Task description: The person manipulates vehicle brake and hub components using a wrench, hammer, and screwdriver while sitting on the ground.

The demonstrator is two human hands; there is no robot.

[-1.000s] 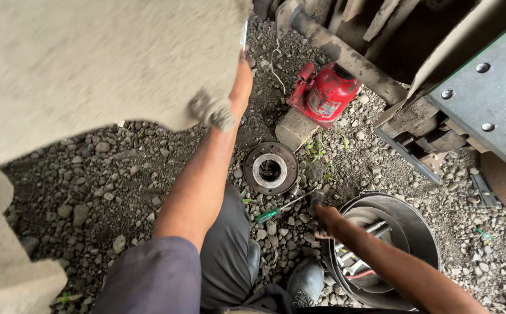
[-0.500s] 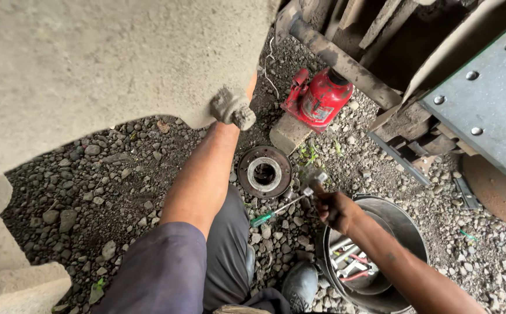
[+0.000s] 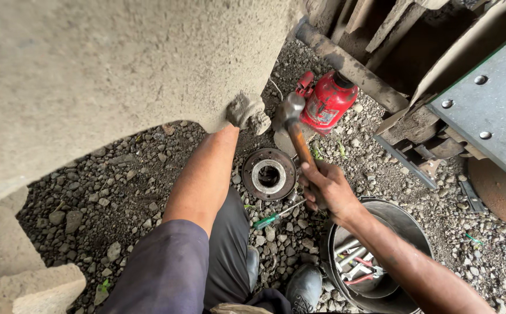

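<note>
right hand [image 3: 327,187] clenched round hammer [image 3: 295,129], handle slanting far-left, head just right of gloved left hand [image 3: 247,113] gripping concrete edge [image 3: 206,119].

Right hand [image 3: 327,187] now gripping a hammer [image 3: 295,127], raised from beside the metal bucket [image 3: 407,224] toward the gloved left hand [image 3: 247,111], itself lowered to the concrete edge [image 3: 206,119].
</note>
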